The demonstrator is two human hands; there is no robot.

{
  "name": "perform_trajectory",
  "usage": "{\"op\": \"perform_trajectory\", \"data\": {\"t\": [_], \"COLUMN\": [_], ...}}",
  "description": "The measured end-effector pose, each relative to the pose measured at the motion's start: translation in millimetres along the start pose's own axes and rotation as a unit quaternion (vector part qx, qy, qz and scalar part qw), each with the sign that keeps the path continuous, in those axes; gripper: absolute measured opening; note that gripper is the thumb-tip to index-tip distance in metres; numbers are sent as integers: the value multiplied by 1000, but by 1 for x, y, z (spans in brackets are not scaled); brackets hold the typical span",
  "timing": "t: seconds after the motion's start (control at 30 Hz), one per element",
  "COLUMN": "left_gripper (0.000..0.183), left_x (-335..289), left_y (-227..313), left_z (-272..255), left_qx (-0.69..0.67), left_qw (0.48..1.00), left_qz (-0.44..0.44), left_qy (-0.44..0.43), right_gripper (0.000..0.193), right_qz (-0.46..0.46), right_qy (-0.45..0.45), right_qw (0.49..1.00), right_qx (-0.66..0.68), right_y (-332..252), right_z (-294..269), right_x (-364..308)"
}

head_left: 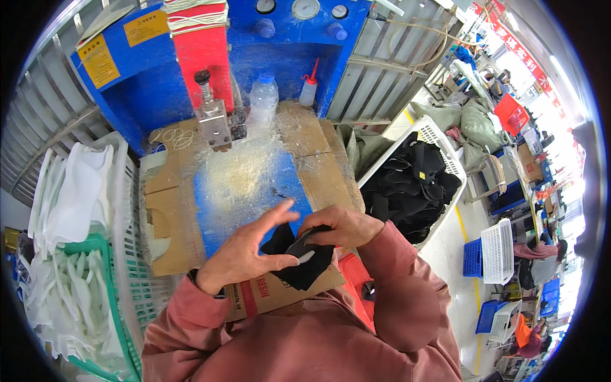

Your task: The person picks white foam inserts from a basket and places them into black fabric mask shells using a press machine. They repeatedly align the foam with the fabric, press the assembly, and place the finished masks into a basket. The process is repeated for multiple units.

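Note:
A folded black fabric piece, perhaps a shoe upper, hangs in front of my body above a cardboard box. My right hand is closed on its upper right edge, fingers bent over the top. My left hand has its fingers spread, with the thumb tip at the fabric's edge; whether it touches cannot be made out. A small whitish patch shows in the fold by that thumb. Just beyond my hands lies a blue board dusted with pale powder.
A blue machine with a red arm and metal head stands ahead. Behind the board are a clear bottle and a red-nozzled squeeze bottle. Baskets flank me: white shapes left, black pieces right.

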State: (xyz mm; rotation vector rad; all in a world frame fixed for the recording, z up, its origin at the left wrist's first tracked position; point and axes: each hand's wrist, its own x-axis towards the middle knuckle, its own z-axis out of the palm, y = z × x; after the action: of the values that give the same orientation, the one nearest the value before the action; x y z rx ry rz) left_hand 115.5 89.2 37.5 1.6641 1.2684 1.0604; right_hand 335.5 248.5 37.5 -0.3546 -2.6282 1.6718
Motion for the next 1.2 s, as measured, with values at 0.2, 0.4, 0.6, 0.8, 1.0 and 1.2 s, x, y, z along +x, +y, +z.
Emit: {"op": "perform_trajectory", "data": {"t": [0.2,0.4,0.6,0.8,1.0,1.2], "left_gripper": [77,59,55,54,42,38], "left_x": [-7,-21,-26,-24,-28,-32], "left_y": [-6,-46,-48,-48,-52,-59], "left_z": [-6,2,10,37,34,33], "left_qx": [-17,-72,-194,-290,-486,-587], "left_qw": [978,949,920,902,811,751], "left_qz": [-206,-218,-128,-105,-113,-111], "left_qy": [10,214,317,302,308,281], "right_gripper": [17,23,56,70,62,65], "right_qz": [-72,-100,1,19,9,-36], "right_qy": [81,365,362,324,269,225], "right_qw": [994,906,932,908,883,918], "right_qx": [-26,-190,34,265,384,325], "right_y": [-6,-19,-4,18,25,20], "right_z": [11,15,81,102,107,103], "right_x": [42,29,27,57,61,59]}}
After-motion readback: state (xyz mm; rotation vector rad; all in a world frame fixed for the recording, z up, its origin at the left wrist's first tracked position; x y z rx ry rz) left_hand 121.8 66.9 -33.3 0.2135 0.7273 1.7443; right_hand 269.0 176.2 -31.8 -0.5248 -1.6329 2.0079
